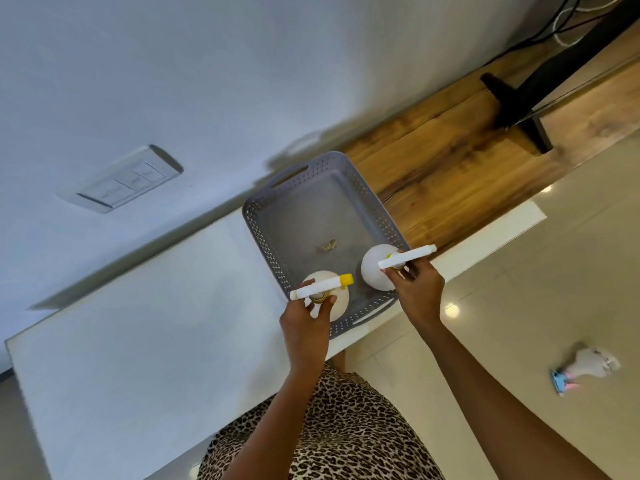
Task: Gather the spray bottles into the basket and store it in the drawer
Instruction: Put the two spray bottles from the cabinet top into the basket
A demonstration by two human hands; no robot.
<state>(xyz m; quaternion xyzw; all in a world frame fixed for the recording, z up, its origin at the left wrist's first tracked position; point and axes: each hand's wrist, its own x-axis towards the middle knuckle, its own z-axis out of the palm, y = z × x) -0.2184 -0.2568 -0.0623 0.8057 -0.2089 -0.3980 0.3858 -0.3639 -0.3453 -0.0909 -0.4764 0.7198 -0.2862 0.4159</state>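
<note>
A grey perforated basket (pixel 346 174) sits on a white cabinet top (pixel 138 323), near its right end. My left hand (pixel 304 323) grips the neck of a white spray bottle with a yellow nozzle (pixel 341 299), held upright over the basket's near-left corner. My right hand (pixel 419 289) grips the neck of a second white spray bottle (pixel 375 268) with an all-white head, upright at the basket's near-right side. A third spray bottle with a blue and pink head (pixel 585 368) lies on the tiled floor at the right.
A small scrap (pixel 327 245) lies on the basket's bottom. A wooden surface (pixel 450 157) with a black monitor stand (pixel 519 109) and cables adjoins the cabinet. A switch plate (pixel 128 180) is on the wall. Glossy tiles (pixel 536 271) cover the floor.
</note>
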